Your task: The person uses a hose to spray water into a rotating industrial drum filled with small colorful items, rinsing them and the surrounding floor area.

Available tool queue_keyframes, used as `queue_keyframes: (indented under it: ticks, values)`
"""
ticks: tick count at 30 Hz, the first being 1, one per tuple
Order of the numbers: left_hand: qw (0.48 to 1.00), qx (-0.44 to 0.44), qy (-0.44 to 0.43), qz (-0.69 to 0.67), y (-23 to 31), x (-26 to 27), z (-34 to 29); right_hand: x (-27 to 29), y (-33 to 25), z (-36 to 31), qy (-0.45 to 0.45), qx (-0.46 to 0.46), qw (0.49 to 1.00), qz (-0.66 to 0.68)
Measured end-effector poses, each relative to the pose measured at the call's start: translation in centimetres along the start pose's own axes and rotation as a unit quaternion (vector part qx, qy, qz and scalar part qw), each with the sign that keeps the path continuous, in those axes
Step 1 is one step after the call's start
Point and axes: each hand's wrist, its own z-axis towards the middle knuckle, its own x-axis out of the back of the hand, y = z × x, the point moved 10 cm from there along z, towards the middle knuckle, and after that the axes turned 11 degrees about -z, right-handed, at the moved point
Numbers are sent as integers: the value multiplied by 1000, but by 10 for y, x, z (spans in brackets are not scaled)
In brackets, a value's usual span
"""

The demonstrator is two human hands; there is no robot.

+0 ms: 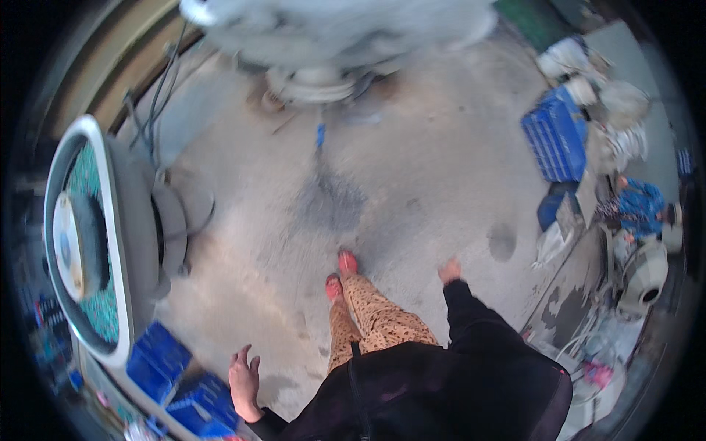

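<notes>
My left hand [244,378] hangs low at the left with its fingers apart and nothing in it. Nearest to it are two blue plastic bins [200,406] on the floor. Out to the right is my right hand [450,271], small and blurred, over the concrete floor [412,228]. No object shows in it, and its fingers are too smeared to read. Ahead of my red shoes [347,262], a dark fan-shaped patch like a broom head [331,202] lies on the floor, with a short blue piece [321,136] beyond it.
A large round tub [140,242] holding green pellets stands at left. A big whitish machine [338,33] fills the far side, with cables [156,110] to its left. At right are a blue crate [555,136], white sacks [565,57] and a person in blue [641,206].
</notes>
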Motion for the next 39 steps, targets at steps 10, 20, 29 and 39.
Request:
queue_keyframes:
  ticks: [10,20,29,39]
  values:
    - [976,-177,-116,43,120,14,75,49,133,-219,-51,-196,939,277]
    - [630,-755,-77,162,623,-173,-128,-20,250,-315,94,-294,806,504]
    - [519,-815,-235,110,770,-374,-310,-185,241,-395,-317,-333,787,412]
    - [461,-884,-73,11,1031,-517,-388,-198,246,-344,-280,-329,576,694]
